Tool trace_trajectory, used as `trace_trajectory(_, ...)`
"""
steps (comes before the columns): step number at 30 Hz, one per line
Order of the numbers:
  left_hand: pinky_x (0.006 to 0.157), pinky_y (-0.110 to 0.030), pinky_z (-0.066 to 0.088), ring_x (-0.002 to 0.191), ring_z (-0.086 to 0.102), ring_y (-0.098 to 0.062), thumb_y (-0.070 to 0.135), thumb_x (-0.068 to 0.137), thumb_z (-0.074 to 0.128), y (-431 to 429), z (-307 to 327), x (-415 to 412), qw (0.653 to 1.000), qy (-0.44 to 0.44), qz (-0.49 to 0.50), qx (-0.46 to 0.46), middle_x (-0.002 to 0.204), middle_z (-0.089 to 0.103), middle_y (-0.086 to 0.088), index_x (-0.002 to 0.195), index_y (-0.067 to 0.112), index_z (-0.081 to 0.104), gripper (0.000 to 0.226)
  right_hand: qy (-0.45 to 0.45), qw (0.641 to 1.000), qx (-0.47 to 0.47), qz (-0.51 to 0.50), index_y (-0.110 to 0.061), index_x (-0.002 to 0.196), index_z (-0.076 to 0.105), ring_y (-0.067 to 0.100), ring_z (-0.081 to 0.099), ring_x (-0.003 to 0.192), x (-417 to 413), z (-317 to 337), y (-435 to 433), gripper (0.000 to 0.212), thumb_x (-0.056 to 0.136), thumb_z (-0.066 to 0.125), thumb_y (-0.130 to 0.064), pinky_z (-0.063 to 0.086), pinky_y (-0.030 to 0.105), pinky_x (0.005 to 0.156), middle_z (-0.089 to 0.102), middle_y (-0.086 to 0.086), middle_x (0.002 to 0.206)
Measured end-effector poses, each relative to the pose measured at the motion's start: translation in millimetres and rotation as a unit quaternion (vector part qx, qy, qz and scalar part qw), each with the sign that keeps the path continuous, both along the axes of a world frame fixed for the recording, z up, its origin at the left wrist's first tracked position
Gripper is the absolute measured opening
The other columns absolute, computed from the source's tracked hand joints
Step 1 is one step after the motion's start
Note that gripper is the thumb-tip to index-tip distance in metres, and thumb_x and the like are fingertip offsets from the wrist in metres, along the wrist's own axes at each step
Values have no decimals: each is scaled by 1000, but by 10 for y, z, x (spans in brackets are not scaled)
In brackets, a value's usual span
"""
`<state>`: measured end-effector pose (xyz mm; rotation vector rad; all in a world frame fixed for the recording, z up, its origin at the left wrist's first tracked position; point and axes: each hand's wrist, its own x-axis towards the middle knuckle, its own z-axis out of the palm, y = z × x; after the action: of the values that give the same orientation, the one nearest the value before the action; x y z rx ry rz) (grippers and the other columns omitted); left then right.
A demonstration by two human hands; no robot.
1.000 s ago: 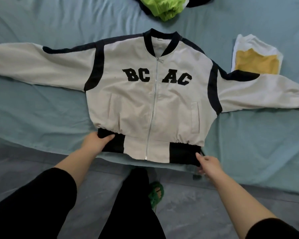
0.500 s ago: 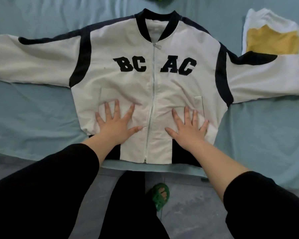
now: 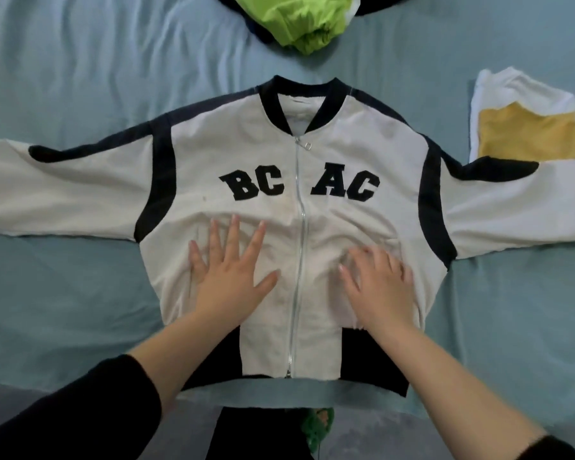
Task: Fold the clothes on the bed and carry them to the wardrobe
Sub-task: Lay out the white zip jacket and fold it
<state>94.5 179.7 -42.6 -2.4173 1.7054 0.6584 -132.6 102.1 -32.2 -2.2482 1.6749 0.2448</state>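
A white zip-up jacket [image 3: 346, 154] with black trim and the letters BC AC lies face up on the blue bed [image 3: 63, 293], its sleeves spread out to both sides. My left hand [image 3: 233, 280] presses flat on the jacket left of the zipper, fingers spread and straight. On the other side of the zipper my right hand [image 3: 379, 290] lies flat on the fabric, blurred with motion. Wrinkles bunch in the cloth just above both hands.
A folded white and yellow garment [image 3: 528, 127] lies at the right, partly under the jacket's sleeve. A lime green and dark garment [image 3: 306, 21] sits at the top edge. My dark trouser leg and a green sandal [image 3: 316, 429] show below the bed's near edge.
Both hands left the jacket's hem, came down flat on its lower front, and have since slid upward over the fabric, pushing wrinkles ahead. The view shifted so the green garment shows again.
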Motion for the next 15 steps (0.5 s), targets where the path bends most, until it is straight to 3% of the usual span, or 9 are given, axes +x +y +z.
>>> trace_trajectory(1,110,-60,-17,141,-33,-29,76,86,15,-182,1,43,1000,0,-5,-29,157,-29,0,143,48,-26,76,-35,999,-35,-4,-32,130,49,21,41,127,102,20,-155,42,94,36,-48,25,41,106,47,0,138)
trace_trajectory(3,110,-60,-16,143,-30,-30,75,87,13,-617,-59,159,999,2,4,-52,159,-24,-1,144,49,-22,72,-61,997,-54,2,-30,139,43,24,32,136,328,-17,-541,45,96,38,-43,20,44,110,38,3,147)
trace_trajectory(5,109,-64,-14,143,-29,-34,78,85,16,-1057,-181,293,999,2,35,-35,160,-23,-4,145,49,-18,74,-26,999,-23,-3,-38,150,19,28,7,147,549,-158,-947,57,97,33,-52,4,54,115,9,4,161)
trace_trajectory(8,105,-70,-14,140,-31,-39,91,70,25,-1465,-415,452,999,13,41,28,157,-30,-5,142,52,-21,94,42,997,58,-3,-48,146,-14,32,-24,145,702,-450,-1350,82,83,28,-79,-12,69,106,-27,-1,158)
trace_trajectory(11,100,-71,-18,137,-37,-39,100,53,28,-1544,-607,520,999,32,12,39,154,-36,-5,136,56,-30,110,68,993,92,10,-49,139,-30,34,-32,141,670,-700,-1400,98,66,15,-94,-10,76,103,-35,-1,154)
trace_trajectory(15,97,-71,-22,136,-39,-39,104,44,24,-1733,-678,587,999,28,-29,20,156,-32,-6,136,57,-30,117,56,995,87,0,-51,136,-35,29,-38,139,638,-795,-1509,100,58,5,-99,-16,74,101,-40,-4,151)
